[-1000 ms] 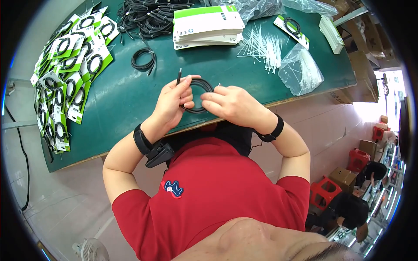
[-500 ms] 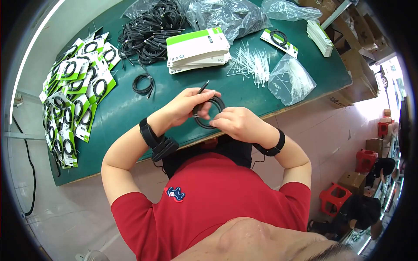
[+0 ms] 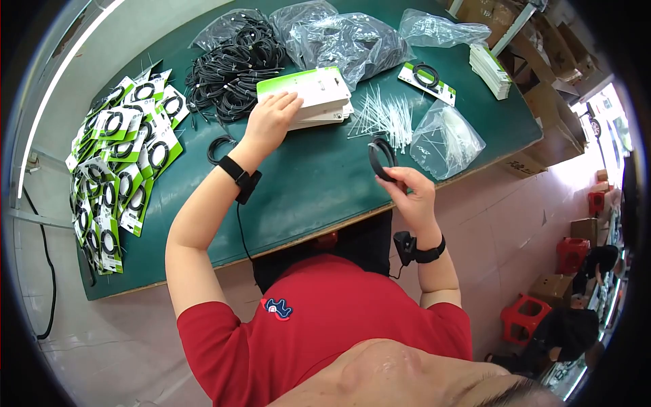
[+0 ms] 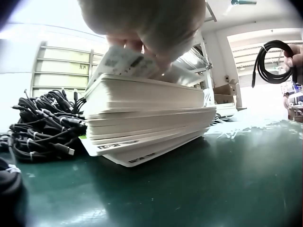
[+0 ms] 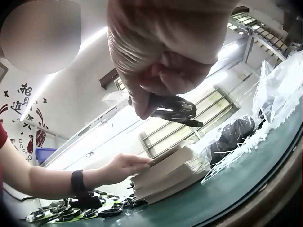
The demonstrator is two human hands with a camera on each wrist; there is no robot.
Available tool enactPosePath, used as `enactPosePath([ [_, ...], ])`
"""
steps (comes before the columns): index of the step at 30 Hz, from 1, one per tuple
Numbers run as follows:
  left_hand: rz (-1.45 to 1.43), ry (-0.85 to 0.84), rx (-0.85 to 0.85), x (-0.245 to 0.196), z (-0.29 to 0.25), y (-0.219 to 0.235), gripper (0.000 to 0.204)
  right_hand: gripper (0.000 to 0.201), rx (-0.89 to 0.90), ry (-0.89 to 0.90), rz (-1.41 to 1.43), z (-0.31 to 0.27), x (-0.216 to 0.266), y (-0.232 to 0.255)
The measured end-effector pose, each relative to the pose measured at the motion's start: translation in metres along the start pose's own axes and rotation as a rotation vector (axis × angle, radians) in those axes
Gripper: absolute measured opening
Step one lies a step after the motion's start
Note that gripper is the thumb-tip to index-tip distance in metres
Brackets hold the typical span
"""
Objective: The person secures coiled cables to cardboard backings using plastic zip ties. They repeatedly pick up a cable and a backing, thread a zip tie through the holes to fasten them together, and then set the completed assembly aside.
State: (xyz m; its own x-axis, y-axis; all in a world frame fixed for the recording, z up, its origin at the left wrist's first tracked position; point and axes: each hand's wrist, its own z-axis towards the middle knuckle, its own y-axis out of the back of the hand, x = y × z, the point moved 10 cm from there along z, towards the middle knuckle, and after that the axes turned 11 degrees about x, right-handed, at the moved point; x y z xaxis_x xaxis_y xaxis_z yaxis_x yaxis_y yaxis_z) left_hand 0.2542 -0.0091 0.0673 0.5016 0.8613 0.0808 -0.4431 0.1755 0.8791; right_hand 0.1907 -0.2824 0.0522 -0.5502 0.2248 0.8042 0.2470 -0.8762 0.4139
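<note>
My left hand [image 3: 270, 123] is at the stack of white and green packaging cards [image 4: 147, 101], its fingers over the near left part. In the left wrist view the top card [image 4: 124, 62] tilts up from the stack, with my fingertips at its upper edge. My thumb there is mostly hidden. Off to the right, my right hand [image 3: 415, 193] pinches a coiled black cable [image 3: 375, 163] between thumb and fingers, raised above the table. A metal plug end [image 5: 188, 108] shows on this coil in the right wrist view.
Carded cables [image 3: 112, 156] pile up at the left. A heap of black cables [image 3: 234, 68] and plastic bags [image 3: 352, 47] lie behind. Loose white zip ties [image 3: 383, 115], a bag of ties [image 3: 451, 142] and one carded cable [image 3: 427, 83] lie right. Another coil [image 3: 215, 146] is beside my left wrist.
Both hands were together at the cable coil. My left hand has let go and moved up to the card stack; my right hand has carried the coil to the right.
</note>
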Motion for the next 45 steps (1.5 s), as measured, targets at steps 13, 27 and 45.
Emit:
enactPosePath([
  [13,-0.231,0.109,0.209,-0.124,-0.114,0.05,0.029,0.022,0.187,0.077,-0.045,0.038,0.032,-0.064],
  [27,-0.498,0.17,-0.071,-0.141,-0.173,0.032,0.025,0.018,0.764,0.265,-0.037,0.011,0.033,-0.164],
  [45,-0.497,0.028,-0.005,-0.147,-0.156,0.039,0.026,0.014,0.791,0.23,0.067,0.004,0.023,-0.156],
])
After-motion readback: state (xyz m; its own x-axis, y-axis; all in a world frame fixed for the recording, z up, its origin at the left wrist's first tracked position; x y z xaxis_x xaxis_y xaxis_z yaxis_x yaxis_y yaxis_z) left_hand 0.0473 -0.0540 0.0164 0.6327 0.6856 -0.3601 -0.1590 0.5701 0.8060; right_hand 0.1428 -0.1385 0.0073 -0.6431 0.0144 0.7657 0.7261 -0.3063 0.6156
